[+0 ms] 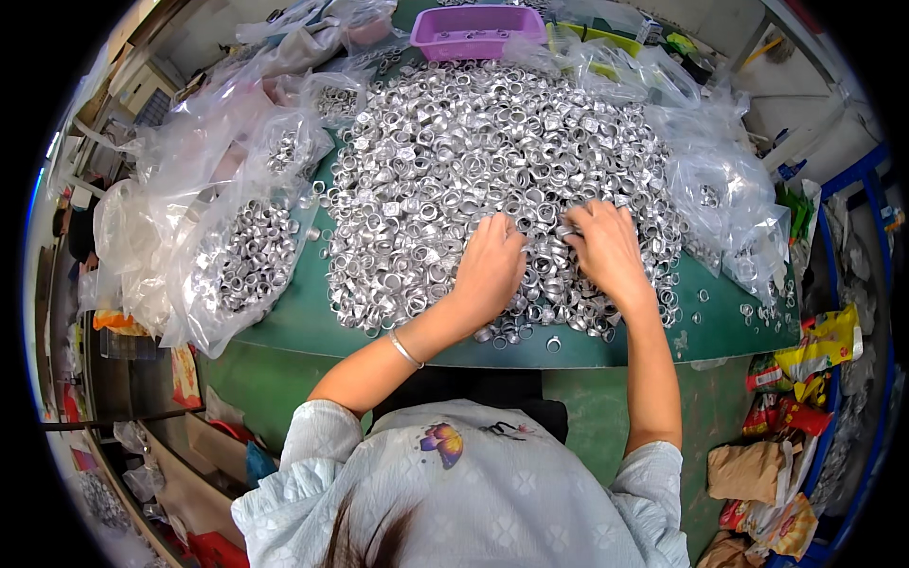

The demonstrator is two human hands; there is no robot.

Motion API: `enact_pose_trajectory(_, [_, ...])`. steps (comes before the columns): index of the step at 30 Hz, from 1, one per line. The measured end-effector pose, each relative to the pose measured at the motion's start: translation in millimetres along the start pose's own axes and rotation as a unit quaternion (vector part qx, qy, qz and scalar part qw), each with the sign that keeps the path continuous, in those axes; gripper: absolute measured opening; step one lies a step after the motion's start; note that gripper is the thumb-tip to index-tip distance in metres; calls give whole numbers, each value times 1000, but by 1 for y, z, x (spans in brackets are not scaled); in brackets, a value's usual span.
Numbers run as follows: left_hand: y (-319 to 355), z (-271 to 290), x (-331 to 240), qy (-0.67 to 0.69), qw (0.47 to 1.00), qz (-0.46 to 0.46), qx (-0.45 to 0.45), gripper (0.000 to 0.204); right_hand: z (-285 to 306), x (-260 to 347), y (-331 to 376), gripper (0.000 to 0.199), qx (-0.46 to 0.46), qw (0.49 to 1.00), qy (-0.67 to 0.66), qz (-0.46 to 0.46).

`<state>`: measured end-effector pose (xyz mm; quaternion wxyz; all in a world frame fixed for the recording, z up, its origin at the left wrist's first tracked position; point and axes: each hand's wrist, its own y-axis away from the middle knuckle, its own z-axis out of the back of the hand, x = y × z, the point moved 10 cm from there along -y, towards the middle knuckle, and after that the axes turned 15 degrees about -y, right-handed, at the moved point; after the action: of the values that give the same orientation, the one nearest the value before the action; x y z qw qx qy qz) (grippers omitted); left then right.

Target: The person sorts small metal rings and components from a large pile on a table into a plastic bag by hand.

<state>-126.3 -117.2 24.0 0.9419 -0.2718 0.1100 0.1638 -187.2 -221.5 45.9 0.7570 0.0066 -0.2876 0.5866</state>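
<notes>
A wide heap of silver metal rings (445, 142) covers the middle of the green table (303, 336). Both hands reach into the near part of this heap, a short gap apart. My left hand (492, 267) has its fingers curled down and pressed together among the rings; its fingertips are hidden from above. To its right, my right hand (609, 248) bends its fingers and thumb inward over the rings, slightly smeared by motion. Whatever either hand pinches is too small or too covered to make out. A single ring (554, 345) lies near the table's front edge.
Clear plastic bags holding more rings (251, 256) lie on the left, and other clear bags (724, 189) on the right. At the back stand a purple basin (478, 33) and a yellow-green basket (597, 40). Loose rings (767, 312) are scattered at the right edge.
</notes>
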Motion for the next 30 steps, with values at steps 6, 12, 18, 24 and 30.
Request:
enact_pose_trajectory(6, [-3, 20, 15, 111, 988, 63, -83, 11, 9, 5, 6, 11, -103, 994, 30, 34])
enact_pose_trajectory(12, [17, -19, 29, 716, 621, 301, 106, 21, 16, -67, 32, 4, -227, 835, -481, -139])
enact_pose_trajectory(18, [51, -17, 31, 730, 577, 342, 131, 18, -26, -41, 51, 17, -135, 344, -908, -199])
enact_pose_trajectory(24, [39, 5, 57, 344, 908, 231, 57, 15, -25, -60, 57, 16, -164, 658, -683, -273])
enact_pose_trajectory(30, [-3, 19, 23, -1, 999, 17, 47, 22, -1, -15, 1, 23, -131, 960, -183, -167])
